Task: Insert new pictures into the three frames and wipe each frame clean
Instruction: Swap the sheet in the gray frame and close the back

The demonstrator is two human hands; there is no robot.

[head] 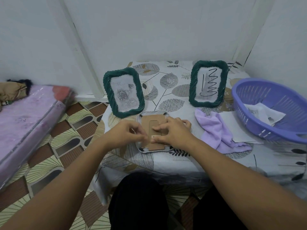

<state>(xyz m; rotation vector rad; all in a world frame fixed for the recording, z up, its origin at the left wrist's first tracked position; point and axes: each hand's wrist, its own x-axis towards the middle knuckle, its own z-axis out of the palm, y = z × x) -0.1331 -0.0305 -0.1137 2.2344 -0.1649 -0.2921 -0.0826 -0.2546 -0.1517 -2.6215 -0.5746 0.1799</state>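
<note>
the third frame (153, 132) lies face down at the desk's (191, 161) near edge, below two standing green frames (123, 94). we work its cardboard backing, left hand (127, 132) pinching, right hand (171, 131) pressing. next, we judge: clips secured, then the purple cloth (217, 131).

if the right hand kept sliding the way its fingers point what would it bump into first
The right hand points left across the brown cardboard back of the face-down white frame. It would likely meet the left hand first; depth is hard to judge.
</note>
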